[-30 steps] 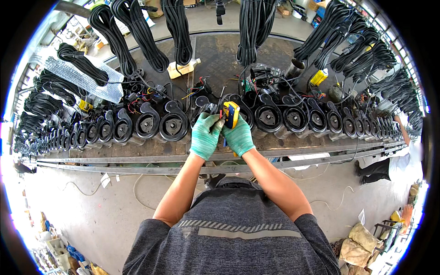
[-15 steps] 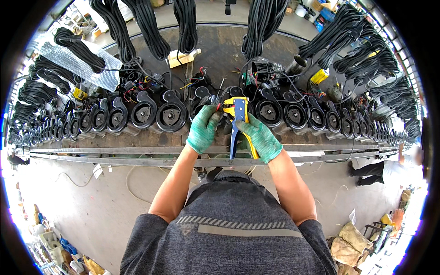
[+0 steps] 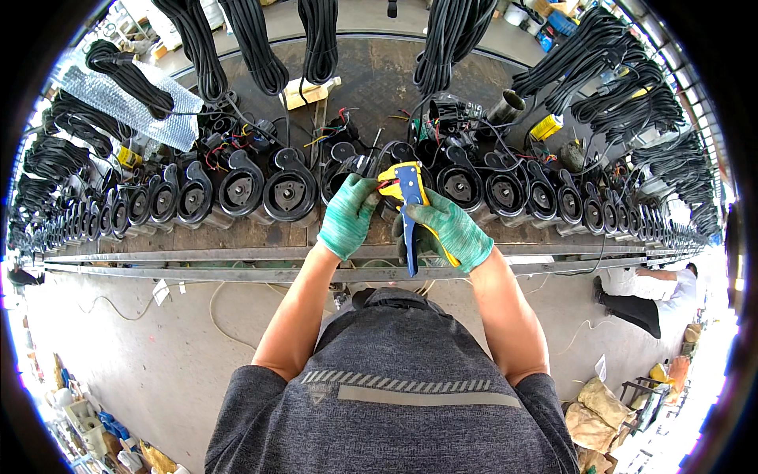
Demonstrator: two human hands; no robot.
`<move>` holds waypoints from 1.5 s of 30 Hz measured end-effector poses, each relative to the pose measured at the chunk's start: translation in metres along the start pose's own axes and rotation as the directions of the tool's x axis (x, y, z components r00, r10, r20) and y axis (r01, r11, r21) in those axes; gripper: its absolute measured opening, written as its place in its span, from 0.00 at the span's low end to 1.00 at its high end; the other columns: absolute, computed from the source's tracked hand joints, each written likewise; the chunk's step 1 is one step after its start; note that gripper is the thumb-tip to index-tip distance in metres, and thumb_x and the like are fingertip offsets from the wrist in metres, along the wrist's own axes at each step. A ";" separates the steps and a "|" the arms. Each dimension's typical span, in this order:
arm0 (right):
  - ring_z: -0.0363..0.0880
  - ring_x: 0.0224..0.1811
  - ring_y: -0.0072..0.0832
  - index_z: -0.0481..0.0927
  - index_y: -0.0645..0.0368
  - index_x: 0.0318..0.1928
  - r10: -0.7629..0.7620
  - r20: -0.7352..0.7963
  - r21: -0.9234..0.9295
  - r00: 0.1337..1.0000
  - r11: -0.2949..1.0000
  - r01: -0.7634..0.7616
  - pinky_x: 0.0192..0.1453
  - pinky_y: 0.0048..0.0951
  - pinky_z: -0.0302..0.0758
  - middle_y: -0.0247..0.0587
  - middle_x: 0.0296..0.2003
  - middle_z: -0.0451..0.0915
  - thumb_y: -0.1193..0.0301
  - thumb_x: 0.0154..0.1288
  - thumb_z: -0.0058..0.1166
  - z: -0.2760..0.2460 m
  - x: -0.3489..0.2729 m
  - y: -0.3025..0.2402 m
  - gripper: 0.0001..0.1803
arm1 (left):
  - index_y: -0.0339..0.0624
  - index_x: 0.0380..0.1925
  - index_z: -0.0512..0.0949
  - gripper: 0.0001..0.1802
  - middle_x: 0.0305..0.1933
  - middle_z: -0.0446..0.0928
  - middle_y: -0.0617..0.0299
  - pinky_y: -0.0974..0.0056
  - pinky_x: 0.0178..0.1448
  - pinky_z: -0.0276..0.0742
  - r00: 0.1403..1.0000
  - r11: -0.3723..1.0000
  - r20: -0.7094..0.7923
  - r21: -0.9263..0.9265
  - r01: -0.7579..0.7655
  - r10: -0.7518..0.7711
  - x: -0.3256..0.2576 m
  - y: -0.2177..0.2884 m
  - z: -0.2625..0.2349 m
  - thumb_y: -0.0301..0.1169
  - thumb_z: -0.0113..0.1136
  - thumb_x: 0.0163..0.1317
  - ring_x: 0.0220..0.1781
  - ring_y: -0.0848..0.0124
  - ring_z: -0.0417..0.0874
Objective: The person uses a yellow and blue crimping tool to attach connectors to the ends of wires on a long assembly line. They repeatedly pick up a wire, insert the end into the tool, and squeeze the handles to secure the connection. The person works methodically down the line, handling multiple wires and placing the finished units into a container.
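Observation:
Both of my hands wear green work gloves and meet over the near edge of the bench. In my right hand (image 3: 454,227) is a blue-and-yellow wire stripper (image 3: 411,189), its head up and its handles running down past the palm. My left hand (image 3: 349,215) pinches a thin red wire (image 3: 385,185) at the stripper's yellow jaws. Only a short bit of the wire shows; the fingertips cover the rest. Just beyond my hands stands a silver cylindrical housing (image 3: 359,166) in a row of black round pump-like units (image 3: 289,195).
The row of units curves along the bench edge to both sides. Bundles of black cable (image 3: 253,47) hang over the dark bench top (image 3: 371,75). Bubble wrap (image 3: 134,103), a yellow bottle (image 3: 546,127) and a cream bottle (image 3: 308,92) lie behind. Another person (image 3: 643,304) is at the far right.
The stripper's jaws have come onto the red wire, and the tool has tilted slightly, its handles swinging right. The view has shifted a little. The person at far right has moved.

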State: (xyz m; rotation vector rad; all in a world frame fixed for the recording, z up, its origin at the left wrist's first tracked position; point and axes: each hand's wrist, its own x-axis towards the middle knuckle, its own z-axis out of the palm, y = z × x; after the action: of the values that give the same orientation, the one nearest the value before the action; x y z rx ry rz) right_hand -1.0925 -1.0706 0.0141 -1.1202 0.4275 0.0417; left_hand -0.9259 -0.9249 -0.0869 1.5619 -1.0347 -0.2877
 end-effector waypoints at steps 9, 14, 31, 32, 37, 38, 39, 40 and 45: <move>0.84 0.37 0.24 0.73 0.60 0.66 -0.137 -0.049 -0.399 0.989 0.911 0.106 0.44 0.29 0.83 0.38 0.40 0.84 0.62 0.74 0.60 -0.008 0.004 0.001 0.26 | 0.37 0.51 0.81 0.13 0.45 0.78 0.48 0.55 0.49 0.79 0.998 0.990 0.030 0.123 -0.066 0.063 0.005 0.003 -0.001 0.27 0.63 0.68 0.45 0.48 0.83; 0.82 0.37 0.19 0.75 0.59 0.63 0.032 -0.138 -0.194 0.990 0.979 -0.059 0.42 0.24 0.80 0.33 0.38 0.84 0.60 0.75 0.58 -0.004 -0.004 0.000 0.24 | 0.37 0.50 0.81 0.12 0.44 0.78 0.49 0.55 0.49 0.79 0.995 0.977 0.038 0.193 -0.097 0.091 0.005 0.005 -0.001 0.27 0.63 0.68 0.45 0.48 0.82; 0.86 0.41 0.42 0.72 0.57 0.65 -0.168 -0.463 0.369 0.870 0.856 0.362 0.47 0.48 0.86 0.48 0.41 0.83 0.68 0.70 0.59 -0.063 -0.079 0.048 0.25 | 0.32 0.52 0.80 0.11 0.47 0.83 0.53 0.64 0.57 0.78 0.991 0.994 -0.087 0.051 -0.093 0.097 0.127 0.006 -0.050 0.29 0.59 0.76 0.50 0.65 0.84; 0.86 0.41 0.42 0.71 0.59 0.66 -0.177 -0.420 0.430 0.890 0.825 0.367 0.47 0.47 0.87 0.47 0.41 0.84 0.71 0.71 0.57 -0.069 -0.092 0.054 0.25 | 0.32 0.52 0.80 0.12 0.49 0.83 0.53 0.64 0.60 0.77 0.997 0.996 -0.062 0.069 -0.052 0.056 0.147 -0.006 -0.054 0.28 0.59 0.76 0.52 0.64 0.84; 0.87 0.40 0.47 0.74 0.57 0.59 -0.026 -0.667 0.463 0.744 0.768 0.442 0.46 0.52 0.87 0.50 0.39 0.84 0.69 0.71 0.57 -0.102 -0.129 0.100 0.19 | 0.34 0.44 0.81 0.07 0.45 0.82 0.52 0.63 0.57 0.76 0.989 0.990 0.125 0.103 -0.098 0.084 0.223 -0.073 -0.045 0.28 0.58 0.75 0.47 0.59 0.82; 0.87 0.40 0.47 0.74 0.57 0.58 -0.002 -0.691 0.473 0.723 0.755 0.454 0.46 0.52 0.87 0.50 0.39 0.84 0.69 0.71 0.57 -0.109 -0.136 0.110 0.18 | 0.35 0.44 0.81 0.07 0.45 0.82 0.51 0.61 0.56 0.77 0.982 0.997 0.172 0.055 0.062 -0.070 0.230 -0.080 -0.039 0.28 0.57 0.74 0.46 0.56 0.83; 0.87 0.40 0.49 0.74 0.57 0.56 0.015 -0.708 0.478 0.706 0.747 0.463 0.46 0.53 0.87 0.51 0.40 0.84 0.68 0.71 0.57 -0.117 -0.145 0.120 0.16 | 0.35 0.44 0.82 0.09 0.44 0.83 0.49 0.59 0.55 0.77 0.959 0.961 0.238 0.260 0.091 -0.155 0.232 -0.083 -0.039 0.29 0.57 0.73 0.46 0.53 0.84; 0.87 0.39 0.50 0.74 0.57 0.56 0.050 -0.722 0.497 0.690 0.731 0.468 0.46 0.53 0.87 0.51 0.40 0.84 0.68 0.71 0.57 -0.125 -0.152 0.130 0.16 | 0.36 0.45 0.83 0.10 0.45 0.84 0.46 0.56 0.56 0.78 0.921 0.856 0.300 0.513 0.064 -0.248 0.232 -0.081 -0.036 0.31 0.57 0.73 0.48 0.50 0.84; 0.86 0.39 0.53 0.71 0.56 0.60 0.204 -0.776 0.557 0.597 0.667 0.495 0.45 0.57 0.86 0.53 0.40 0.83 0.67 0.72 0.54 -0.158 -0.184 0.171 0.19 | 0.43 0.47 0.84 0.13 0.49 0.85 0.43 0.50 0.57 0.79 0.766 0.695 0.588 0.664 -0.276 -0.258 0.229 -0.033 0.003 0.38 0.58 0.72 0.52 0.47 0.86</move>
State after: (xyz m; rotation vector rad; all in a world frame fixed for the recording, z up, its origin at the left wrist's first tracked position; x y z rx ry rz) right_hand -1.3524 -1.1001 -0.1254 -0.2595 1.0437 -0.8006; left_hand -0.7815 -1.0986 -0.0361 2.2503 -1.8768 -0.4705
